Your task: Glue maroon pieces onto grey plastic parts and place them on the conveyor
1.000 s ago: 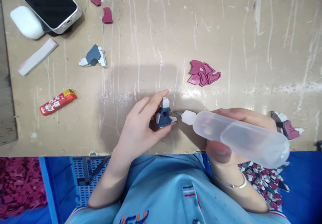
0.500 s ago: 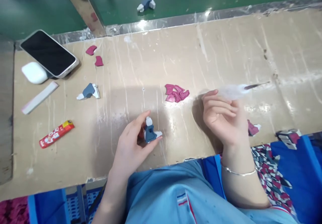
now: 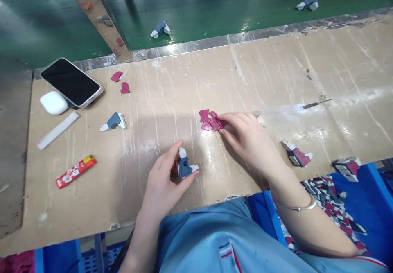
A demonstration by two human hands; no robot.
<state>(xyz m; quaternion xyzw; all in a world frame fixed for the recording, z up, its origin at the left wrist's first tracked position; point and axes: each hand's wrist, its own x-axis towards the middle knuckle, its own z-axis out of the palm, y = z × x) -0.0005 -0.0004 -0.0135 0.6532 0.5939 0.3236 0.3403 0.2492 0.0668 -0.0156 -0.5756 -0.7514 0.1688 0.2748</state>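
Observation:
My left hand (image 3: pixel 164 179) is closed round a small blue-grey and white plastic part (image 3: pixel 184 167), propped between thumb and fingers just above or on the bench. My right hand (image 3: pixel 245 136) reaches into a small cluster of flat maroon plastic pieces (image 3: pixel 206 125). Its thumb and forefinger close on a maroon piece (image 3: pixel 221 122) at the cluster's right side. Beyond that hand lies a translucent bottle with a thin dark tip (image 3: pixel 285 111), probably a glue bottle, touched by no fingers. Another blue-grey and white part (image 3: pixel 114 121) rests to the left.
Leftward lie a phone (image 3: pixel 72 80), white case (image 3: pixel 53 102), pale strip (image 3: pixel 58 130) and red packet (image 3: pixel 76 171). Two maroon pieces (image 3: pixel 125 87) sit nearby. Assembled parts (image 3: pixel 297 155) stand right, by a blue bin (image 3: pixel 362 207). A green belt (image 3: pixel 215 11) runs behind, carrying parts.
My right hand has let go of the bottle, which now lies on the bench, and moved left to the maroon pieces. Parts on the belt have shifted left. My left hand keeps its hold.

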